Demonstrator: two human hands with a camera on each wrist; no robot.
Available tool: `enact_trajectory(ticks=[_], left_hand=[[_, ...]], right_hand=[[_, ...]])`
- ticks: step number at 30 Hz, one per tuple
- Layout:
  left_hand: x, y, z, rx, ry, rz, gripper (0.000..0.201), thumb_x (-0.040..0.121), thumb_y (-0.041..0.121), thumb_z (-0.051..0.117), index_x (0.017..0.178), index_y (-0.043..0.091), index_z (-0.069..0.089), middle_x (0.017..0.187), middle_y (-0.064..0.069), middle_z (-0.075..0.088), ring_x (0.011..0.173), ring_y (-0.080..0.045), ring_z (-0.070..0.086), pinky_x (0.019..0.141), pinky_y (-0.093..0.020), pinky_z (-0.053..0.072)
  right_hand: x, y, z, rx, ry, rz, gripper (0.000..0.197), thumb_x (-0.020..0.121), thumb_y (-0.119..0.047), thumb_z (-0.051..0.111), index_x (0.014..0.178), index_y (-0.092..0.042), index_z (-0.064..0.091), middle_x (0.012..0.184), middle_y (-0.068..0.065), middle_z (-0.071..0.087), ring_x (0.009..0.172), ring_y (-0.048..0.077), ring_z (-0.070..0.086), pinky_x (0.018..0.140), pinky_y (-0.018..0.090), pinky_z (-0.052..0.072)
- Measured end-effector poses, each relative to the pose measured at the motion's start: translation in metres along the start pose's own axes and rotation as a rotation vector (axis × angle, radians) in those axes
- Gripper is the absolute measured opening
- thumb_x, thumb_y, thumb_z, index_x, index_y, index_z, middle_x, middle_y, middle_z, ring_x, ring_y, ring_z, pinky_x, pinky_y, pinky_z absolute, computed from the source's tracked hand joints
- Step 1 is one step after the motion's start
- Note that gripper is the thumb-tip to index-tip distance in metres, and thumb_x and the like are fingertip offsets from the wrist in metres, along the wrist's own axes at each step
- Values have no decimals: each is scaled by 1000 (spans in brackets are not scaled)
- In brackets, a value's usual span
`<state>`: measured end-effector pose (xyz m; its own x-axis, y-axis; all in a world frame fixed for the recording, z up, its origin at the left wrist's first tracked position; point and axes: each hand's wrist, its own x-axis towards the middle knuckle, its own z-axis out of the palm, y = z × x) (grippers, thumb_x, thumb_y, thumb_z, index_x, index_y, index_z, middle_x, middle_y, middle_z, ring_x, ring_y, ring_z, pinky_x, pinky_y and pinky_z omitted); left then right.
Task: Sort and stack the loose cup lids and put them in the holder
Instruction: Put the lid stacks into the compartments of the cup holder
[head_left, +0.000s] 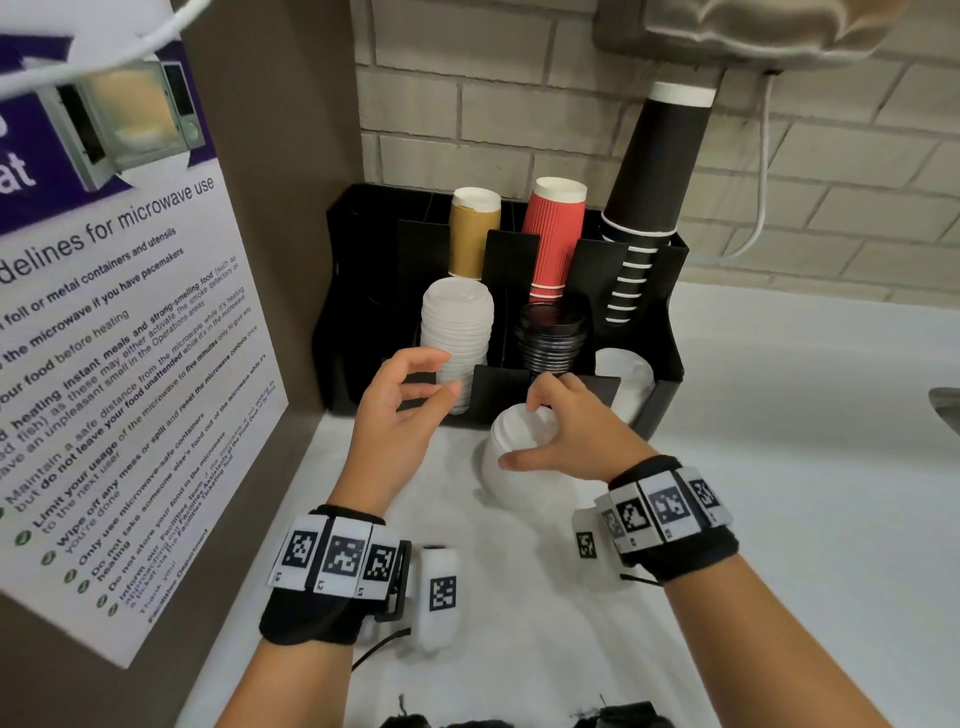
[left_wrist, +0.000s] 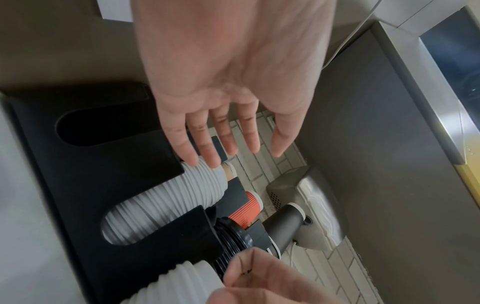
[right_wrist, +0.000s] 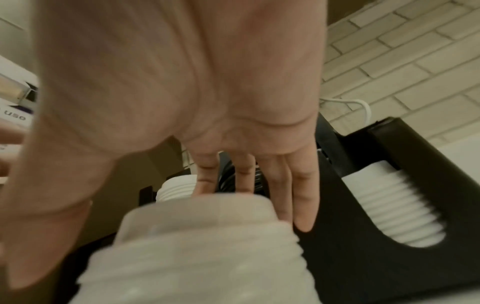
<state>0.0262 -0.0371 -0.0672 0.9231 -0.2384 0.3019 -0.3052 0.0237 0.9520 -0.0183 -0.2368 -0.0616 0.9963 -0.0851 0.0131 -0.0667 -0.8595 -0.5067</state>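
Observation:
A loose stack of white lids (head_left: 524, 467) (right_wrist: 197, 257) stands on the white counter just in front of the black holder (head_left: 667, 358). My right hand (head_left: 521, 434) grips its top, thumb on the near side and fingers over the far side. The holder's front left slot has a tall stack of white lids (head_left: 457, 332) (left_wrist: 166, 205). Black lids (head_left: 550, 338) fill the middle slot and more white lids (head_left: 626, 384) (right_wrist: 397, 209) the right one. My left hand (head_left: 447, 373) (left_wrist: 228, 148) hovers open, holding nothing, fingertips by the top of the tall white stack.
Gold (head_left: 470, 234), red (head_left: 550, 244) and black (head_left: 649, 208) paper cup stacks stand in the holder's back row. A brown side panel with a microwave notice (head_left: 130, 338) closes off the left. A brick wall is behind. The white counter (head_left: 805, 441) runs on to the right.

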Motion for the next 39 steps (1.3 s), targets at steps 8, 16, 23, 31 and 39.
enact_trajectory(ticks=[8,16,23,31,39], left_hand=[[-1,1,4,-23,-22,14,24,89,9,66,109,23,62,116,1,59,84,1,61,74,-10,47],[-4,3,9,-53,-261,-86,69,68,29,86,126,41,51,132,13,53,114,-8,58,89,-22,50],[-10,8,18,-220,-395,-55,92,63,24,85,138,53,38,143,7,49,121,-17,59,94,-33,54],[-11,10,17,-187,-398,-31,94,60,20,86,139,44,41,139,5,52,116,-18,62,90,-31,55],[-11,13,17,-134,-415,-42,98,57,30,90,140,49,40,139,14,51,114,-16,64,96,-40,53]], right_hand=[[10,4,10,-36,-17,6,60,57,-38,82,97,-26,39,107,-1,37,87,24,50,70,30,42],[-5,-8,-21,387,205,-97,50,68,-23,83,104,-28,49,111,1,48,101,10,49,81,20,41],[-29,-33,-24,793,18,-131,57,74,-41,75,124,-43,48,113,1,65,100,14,67,87,30,53],[-39,-28,-29,810,-5,-141,60,72,-35,79,125,-42,53,124,-5,61,107,18,64,92,40,52],[-38,-32,-28,747,70,-153,63,63,-32,84,118,-41,54,117,-9,62,102,12,65,88,36,56]])
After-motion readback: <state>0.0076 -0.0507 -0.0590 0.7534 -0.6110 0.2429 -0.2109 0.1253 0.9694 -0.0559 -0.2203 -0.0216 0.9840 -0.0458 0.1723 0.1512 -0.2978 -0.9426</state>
